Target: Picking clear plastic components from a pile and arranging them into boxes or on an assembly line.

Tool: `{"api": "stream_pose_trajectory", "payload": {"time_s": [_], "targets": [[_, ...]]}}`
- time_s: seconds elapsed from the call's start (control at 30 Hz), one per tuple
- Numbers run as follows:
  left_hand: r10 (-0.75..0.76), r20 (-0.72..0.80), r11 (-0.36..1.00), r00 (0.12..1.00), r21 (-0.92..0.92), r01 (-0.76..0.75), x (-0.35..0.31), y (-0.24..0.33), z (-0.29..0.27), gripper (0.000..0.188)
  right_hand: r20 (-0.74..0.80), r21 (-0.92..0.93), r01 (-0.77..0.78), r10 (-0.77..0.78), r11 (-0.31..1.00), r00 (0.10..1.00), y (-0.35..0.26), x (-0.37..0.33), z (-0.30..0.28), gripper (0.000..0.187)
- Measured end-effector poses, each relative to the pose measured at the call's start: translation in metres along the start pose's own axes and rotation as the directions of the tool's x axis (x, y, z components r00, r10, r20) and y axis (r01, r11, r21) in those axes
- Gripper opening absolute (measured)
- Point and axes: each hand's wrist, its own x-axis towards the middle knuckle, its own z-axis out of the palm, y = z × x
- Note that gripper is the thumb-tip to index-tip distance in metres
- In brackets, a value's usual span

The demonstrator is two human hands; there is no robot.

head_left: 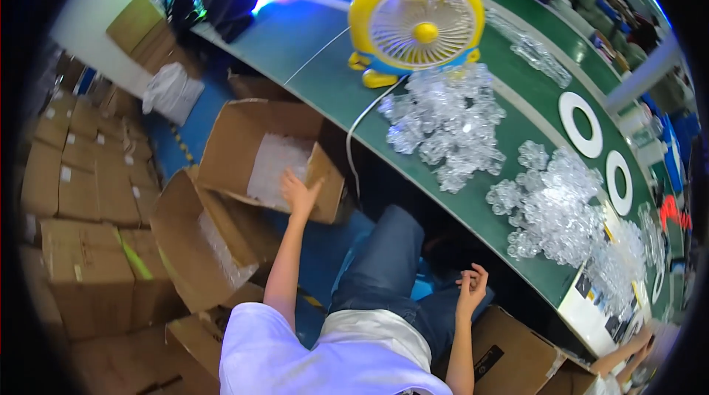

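Note:
My left hand (299, 192) reaches to the near rim of an open cardboard box (220, 145), its fingers spread and nothing visible in them. Clear, whitish plastic pieces (275, 166) lie inside that box, close to the fingertips. Above my right thigh, beside the table edge, my right hand (471, 293) is raised with loosely bent fingers, apart and without anything in them. On the green table (399, 150) in front of me lie two heaps of clear plastic parts, one nearer the middle (454, 118) and one farther right (550, 199).
A yellow cartoon-shaped fan (425, 33) stands on the table, its white cable (351, 147) hanging off the edge. White rings (580, 124) lie at the right. A second open box (181, 247) and stacked cartons (81, 166) occupy the left. Another person's hands (635, 347) show at lower right.

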Motion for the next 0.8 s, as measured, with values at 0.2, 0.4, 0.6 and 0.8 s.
{"api": "stream_pose_trajectory", "payload": {"time_s": [0.2,0.4,0.6,0.8], "targets": [[-0.047,0.395,0.987,0.918,-0.125,0.104,-0.028,-0.042,0.031,0.082,0.237,-0.116,-0.028,0.055,0.993,0.970,-0.015,0.003,0.028,0.021],[-0.048,0.461,0.987,0.886,-0.113,0.112,-0.008,-0.042,0.036,0.048,0.551,-0.192,0.122,0.004,0.974,0.835,-0.042,-0.001,0.098,0.013],[0.099,0.206,0.956,0.974,-0.291,-0.035,-0.054,-0.027,0.041,0.021,0.858,-0.209,0.602,-0.151,0.770,0.491,-0.084,0.016,0.213,0.018],[0.099,0.126,0.970,0.987,-0.234,-0.068,-0.075,-0.039,0.008,0.023,0.688,-0.316,0.795,-0.451,0.518,0.568,-0.065,0.066,0.378,0.031]]}}
